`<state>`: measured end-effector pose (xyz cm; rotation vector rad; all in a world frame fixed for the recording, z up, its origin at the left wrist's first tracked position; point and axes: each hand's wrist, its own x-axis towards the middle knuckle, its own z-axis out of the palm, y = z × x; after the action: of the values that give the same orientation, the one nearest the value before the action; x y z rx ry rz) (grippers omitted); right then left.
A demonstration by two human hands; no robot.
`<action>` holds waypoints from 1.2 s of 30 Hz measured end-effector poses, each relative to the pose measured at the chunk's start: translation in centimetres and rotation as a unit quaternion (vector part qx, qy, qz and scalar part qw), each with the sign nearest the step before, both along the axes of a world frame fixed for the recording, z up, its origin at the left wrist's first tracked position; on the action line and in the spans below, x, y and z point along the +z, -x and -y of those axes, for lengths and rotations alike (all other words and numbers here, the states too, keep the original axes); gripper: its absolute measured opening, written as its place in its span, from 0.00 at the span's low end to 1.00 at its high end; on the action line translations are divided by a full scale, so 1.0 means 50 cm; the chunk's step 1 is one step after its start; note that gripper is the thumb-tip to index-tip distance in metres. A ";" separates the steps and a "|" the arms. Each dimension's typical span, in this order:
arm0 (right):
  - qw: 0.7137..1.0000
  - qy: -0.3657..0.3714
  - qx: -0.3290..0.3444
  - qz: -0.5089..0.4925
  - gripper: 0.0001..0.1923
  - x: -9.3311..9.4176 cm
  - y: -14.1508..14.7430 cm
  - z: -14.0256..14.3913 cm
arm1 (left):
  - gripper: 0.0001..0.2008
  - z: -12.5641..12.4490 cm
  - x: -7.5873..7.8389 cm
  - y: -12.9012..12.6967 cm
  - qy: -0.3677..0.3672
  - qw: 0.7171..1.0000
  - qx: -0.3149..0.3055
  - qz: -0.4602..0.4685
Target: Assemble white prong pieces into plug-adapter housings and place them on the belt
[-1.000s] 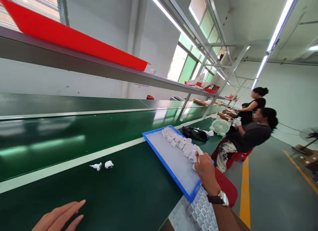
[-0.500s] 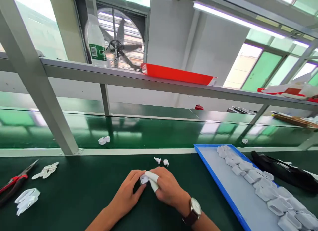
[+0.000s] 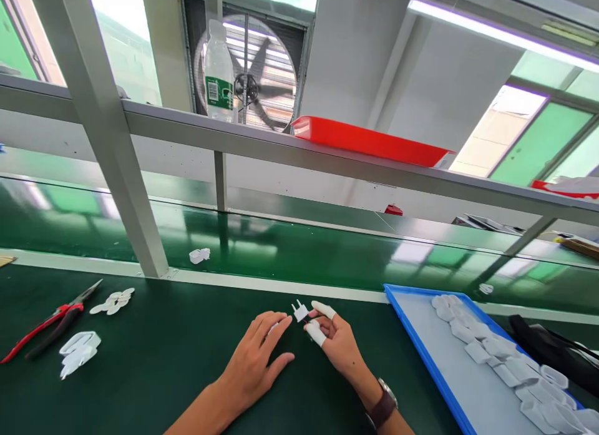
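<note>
The plug (image 3: pixel 300 311) sits mid-frame at the tips of the right hand (image 3: pixel 341 346); I cannot tell whether its grip pinches it. The left hand (image 3: pixel 250 355) spreads its thumb from its fingers. Probably best: take the body lightly, pins clear. The desk (image 3: pixel 154 354) is dark green; a grey shelf (image 3: pixel 262 137) crosses above, a fan (image 3: pixel 246 88) upper left.

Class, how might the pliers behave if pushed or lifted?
The pliers would probably feel stiff and fairly heavy for their size, given the metallic nose. Lying flat, they'd likely slide rather than roll. The spread handles may swing together when gripped.
</note>
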<state>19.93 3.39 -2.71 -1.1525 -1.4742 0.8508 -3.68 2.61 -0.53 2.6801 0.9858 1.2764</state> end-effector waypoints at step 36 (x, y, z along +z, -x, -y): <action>0.989 -0.113 0.048 0.082 0.27 0.050 0.068 0.091 | 0.20 0.020 0.046 -0.021 0.535 0.762 -0.062 0.359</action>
<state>16.55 -1.18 -0.21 -1.0073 -1.7245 0.6458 -2.61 1.59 1.77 1.2109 0.9325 1.0415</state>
